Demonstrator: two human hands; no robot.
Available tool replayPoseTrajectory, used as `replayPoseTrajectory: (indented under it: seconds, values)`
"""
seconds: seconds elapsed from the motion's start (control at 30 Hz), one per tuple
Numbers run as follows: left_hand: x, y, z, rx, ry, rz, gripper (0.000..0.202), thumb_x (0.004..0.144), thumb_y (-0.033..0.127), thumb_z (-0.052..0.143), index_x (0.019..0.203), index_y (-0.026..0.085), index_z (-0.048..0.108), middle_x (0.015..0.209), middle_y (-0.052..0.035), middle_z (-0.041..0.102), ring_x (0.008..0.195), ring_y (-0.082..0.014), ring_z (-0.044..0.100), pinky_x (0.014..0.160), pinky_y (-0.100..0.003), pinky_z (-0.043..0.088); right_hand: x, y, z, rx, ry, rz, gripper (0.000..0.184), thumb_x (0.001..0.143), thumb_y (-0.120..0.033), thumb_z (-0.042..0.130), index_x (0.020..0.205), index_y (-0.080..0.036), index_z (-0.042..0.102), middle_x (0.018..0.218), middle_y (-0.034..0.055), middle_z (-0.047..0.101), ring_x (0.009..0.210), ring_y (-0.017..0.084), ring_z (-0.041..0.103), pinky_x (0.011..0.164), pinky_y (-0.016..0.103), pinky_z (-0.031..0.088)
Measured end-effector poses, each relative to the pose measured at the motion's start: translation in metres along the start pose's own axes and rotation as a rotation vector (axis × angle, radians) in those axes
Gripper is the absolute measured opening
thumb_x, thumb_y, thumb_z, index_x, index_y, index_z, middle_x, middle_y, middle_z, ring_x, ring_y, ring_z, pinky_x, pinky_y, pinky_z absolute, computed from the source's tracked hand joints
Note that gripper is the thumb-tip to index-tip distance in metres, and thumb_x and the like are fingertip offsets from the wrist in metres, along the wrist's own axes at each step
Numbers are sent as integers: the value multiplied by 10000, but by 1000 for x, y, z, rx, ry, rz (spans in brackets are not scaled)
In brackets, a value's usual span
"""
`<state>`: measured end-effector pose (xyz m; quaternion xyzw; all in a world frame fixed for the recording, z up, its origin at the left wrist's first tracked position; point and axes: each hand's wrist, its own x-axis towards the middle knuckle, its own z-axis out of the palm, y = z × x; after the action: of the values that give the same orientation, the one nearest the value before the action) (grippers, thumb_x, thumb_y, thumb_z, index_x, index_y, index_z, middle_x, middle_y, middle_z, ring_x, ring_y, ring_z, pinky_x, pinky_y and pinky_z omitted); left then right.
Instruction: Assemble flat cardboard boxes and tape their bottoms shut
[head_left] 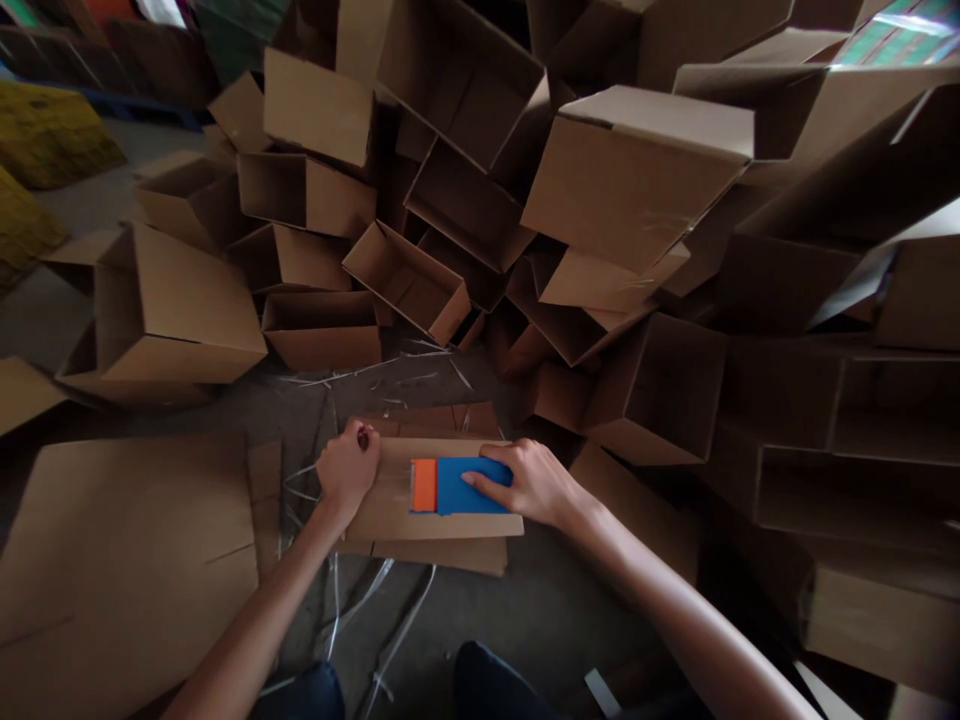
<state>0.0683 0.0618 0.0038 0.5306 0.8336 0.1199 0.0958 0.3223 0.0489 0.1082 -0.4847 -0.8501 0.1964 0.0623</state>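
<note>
A closed flat-topped cardboard box (442, 527) lies in front of me, on top of flat cardboard pieces (457, 556). My right hand (536, 484) is wrapped round the right end of a blue and orange tape dispenser (457, 487), which rests against the box's top with its orange end to the left. My left hand (349, 463) is a closed fist at the box's left end, touching it. A small dark spot shows between its fingers, but what they hold, if anything, is hidden.
Open cardboard boxes (409, 280) are heaped ahead and to the right. A large cardboard sheet (135, 540) lies at the left. White straps (405, 625) are strewn over the floor (442, 640) by my knees. Yellow bundles (52, 135) stand far left.
</note>
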Motion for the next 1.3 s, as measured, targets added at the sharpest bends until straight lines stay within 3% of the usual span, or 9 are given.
replayPoseTrajectory:
  seconds: [0.23, 0.57, 0.7, 1.07, 1.3]
  values:
    - [1, 0, 2, -1, 10, 4, 343, 931, 417, 382, 946, 233, 671, 819, -102, 748, 785, -295, 709, 578, -299, 404, -7, 7, -17, -30, -59, 8, 424, 916, -568, 496, 774, -193, 634, 605, -1, 559, 530, 115, 490, 547, 255, 262]
    - [1, 1, 2, -11, -2, -17, 346, 934, 419, 382, 966, 237, 675, 820, -103, 747, 798, -312, 714, 579, -312, 422, -12, 16, -25, -59, -64, 13, 440, 916, -593, 471, 795, -203, 637, 625, 12, 589, 555, 133, 524, 554, 260, 286]
    - [3, 2, 0, -32, -40, -33, 336, 930, 402, 392, 984, 237, 679, 843, -108, 753, 822, -317, 712, 613, -326, 449, -24, 32, -38, -51, -58, 59, 456, 915, -596, 470, 726, -204, 606, 560, -13, 528, 506, 119, 481, 532, 263, 276]
    - [3, 8, -7, -55, -70, -75, 328, 913, 394, 401, 980, 236, 681, 876, -119, 757, 853, -329, 707, 623, -339, 450, -69, 90, -80, -58, -48, 93, 443, 907, -584, 498, 779, -187, 649, 640, 18, 610, 572, 145, 550, 569, 266, 378]
    - [6, 8, -2, -37, -66, -73, 358, 911, 423, 385, 992, 234, 678, 871, -129, 753, 849, -340, 702, 607, -344, 435, -98, 125, -94, -28, -44, 186, 478, 796, -647, 620, 750, -173, 662, 607, 8, 597, 517, 123, 513, 513, 250, 381]
